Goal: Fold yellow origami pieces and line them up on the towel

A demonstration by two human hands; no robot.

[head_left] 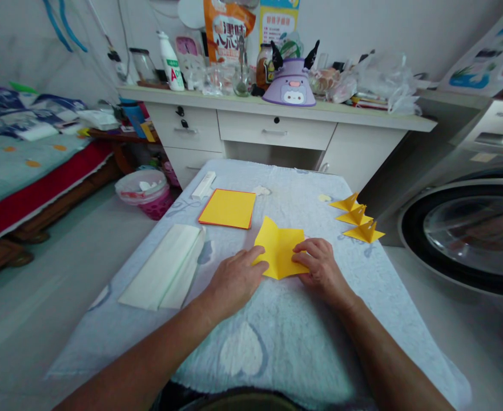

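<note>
A yellow sheet of origami paper [279, 251] with a crease down its middle is held between my hands, just above or on the cloth-covered table. My left hand [240, 279] pinches its left edge between thumb and fingers. On the right edge, my right hand [320, 268] grips the paper with bent fingers. Behind and to the left lies a stack of square yellow paper [228, 208] with an orange-red edge showing. Several folded yellow paper pieces [356, 217] with upright points stand in a row at the table's right side.
On the table's left lie a folded pale cloth or paper [165, 268] and a small white box [204, 185]. A white cabinet [277, 128] loaded with bottles, jars and bags stands behind. A washing machine [469, 217] is at right, a pink bin [146, 194] at left.
</note>
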